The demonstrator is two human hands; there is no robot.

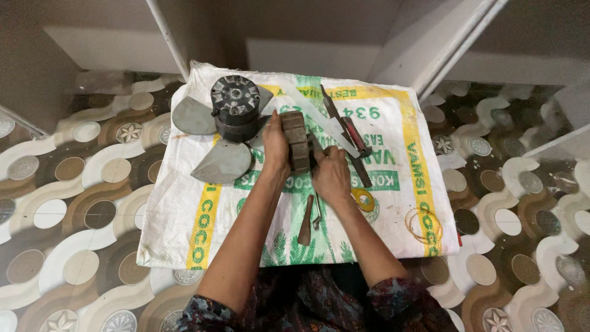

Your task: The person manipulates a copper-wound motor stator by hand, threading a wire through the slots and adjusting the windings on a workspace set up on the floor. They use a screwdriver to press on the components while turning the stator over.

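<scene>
On the far left of the white woven sack (pixel 178 215), spread over the patterned floor tiles (pixel 67 203), lies a grey fan (pixel 230 123), its dark round motor standing up among three dull metal blades. Just right of it, the person's left hand (pixel 275 144) presses against one side of a dark, ridged block (pixel 298 140) that looks like a stack of metal plates, fingers curled round its edge. The block sits near the middle of the sack, upright on its narrow side and gripped from both flanks. It looks heavy, stiff and hard-edged, probably greasy, so I'd judge the flat side faces the safest place to hold it, as both hands do now. The right hand (pixel 332 175) clasps the opposite side, fingers closed over the lower end. Below the hands lie a rusty brown tool (pixel 306 221) and a thin metal piece beside it. Further right rest a pale flat strip (pixel 326 123) and a red-handled tool (pixel 355 136), touching one another.
</scene>
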